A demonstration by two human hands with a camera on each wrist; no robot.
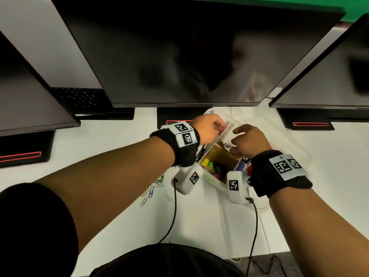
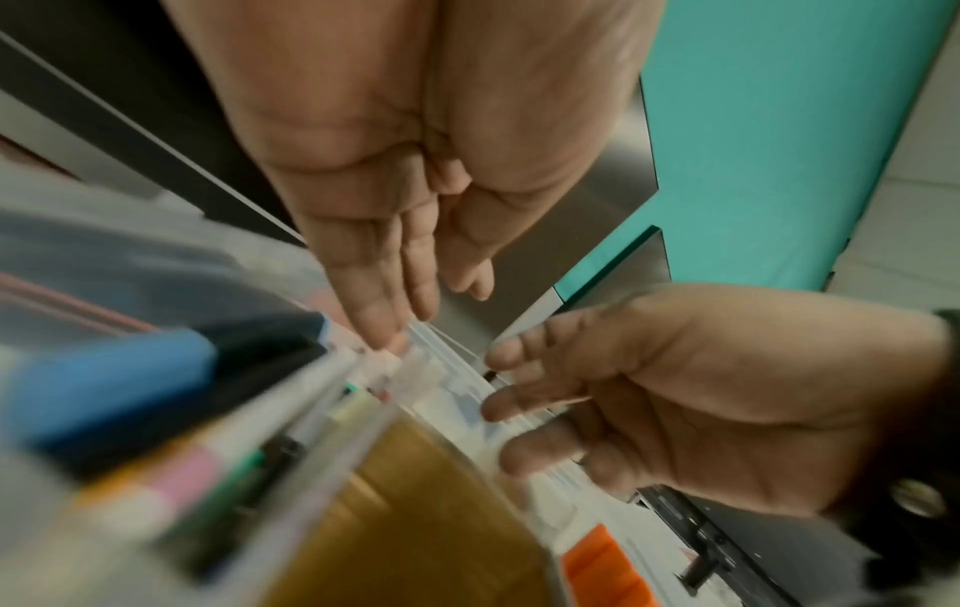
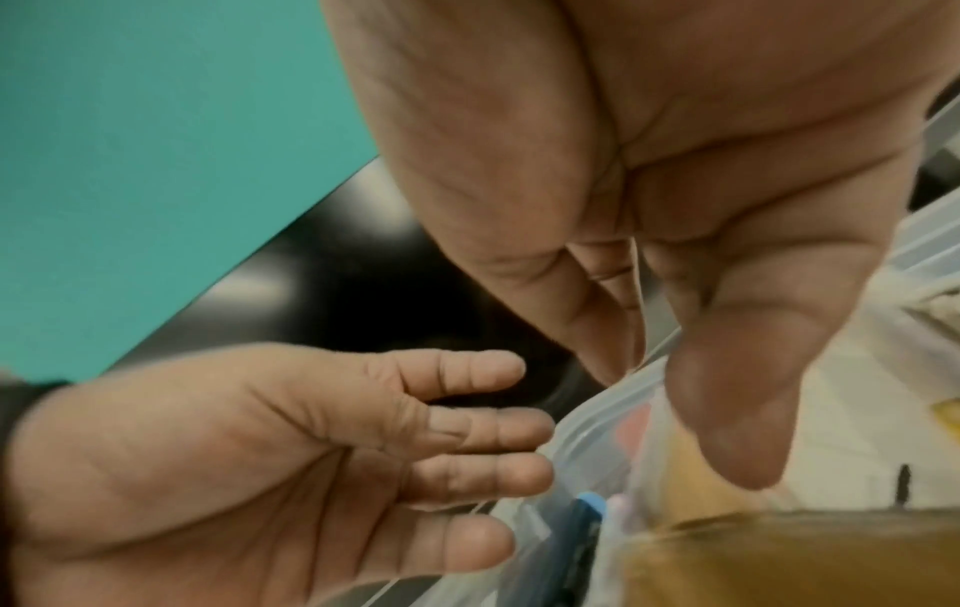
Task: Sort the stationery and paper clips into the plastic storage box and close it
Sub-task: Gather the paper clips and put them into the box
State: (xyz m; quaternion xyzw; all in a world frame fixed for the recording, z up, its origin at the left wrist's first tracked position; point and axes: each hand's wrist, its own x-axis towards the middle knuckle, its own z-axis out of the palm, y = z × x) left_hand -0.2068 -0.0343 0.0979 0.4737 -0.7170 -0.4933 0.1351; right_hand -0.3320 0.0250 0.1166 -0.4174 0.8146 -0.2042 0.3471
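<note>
Right now both hands are over the clear plastic storage box, which sits on the white desk near its far edge, below the glossy black monitors. The left hand, fingers straight and relaxed, touches the box's thin transparent rim. The right hand hovers loosely spread, holding nothing. Inside: blurred pens, a brown cardboard piece, colourful bits. Wiry coloured paper clips lie scattered beside the box's near-left corner.
</note>
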